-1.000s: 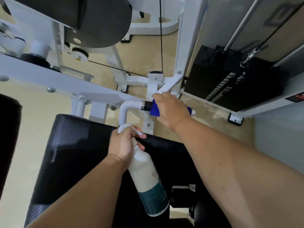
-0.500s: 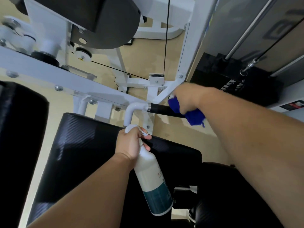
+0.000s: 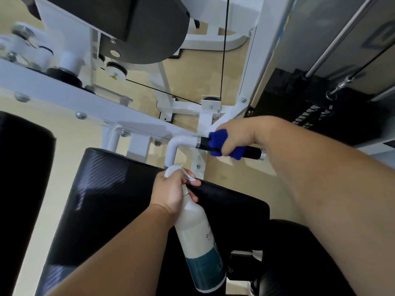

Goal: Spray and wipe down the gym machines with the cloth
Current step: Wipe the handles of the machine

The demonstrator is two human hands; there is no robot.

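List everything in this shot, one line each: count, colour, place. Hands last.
black rubber handle grip: one, black, on the white bent tube, centre right
blue fabric cloth: one, blue, wrapped round the handle grip
black padded seat: one, black, lower centre
white plastic spray bottle with teal base: one, white and teal, lower centre, above the seat
black roller pad: one, black, left edge
white steel machine frame: one, white, upper left to centre
black weight stack: one, black, right
thin black cable: two runs, black, upper centre
left hand: one, lower centre, grips the spray bottle's neck
right hand: one, centre right, grips the cloth round the handle grip
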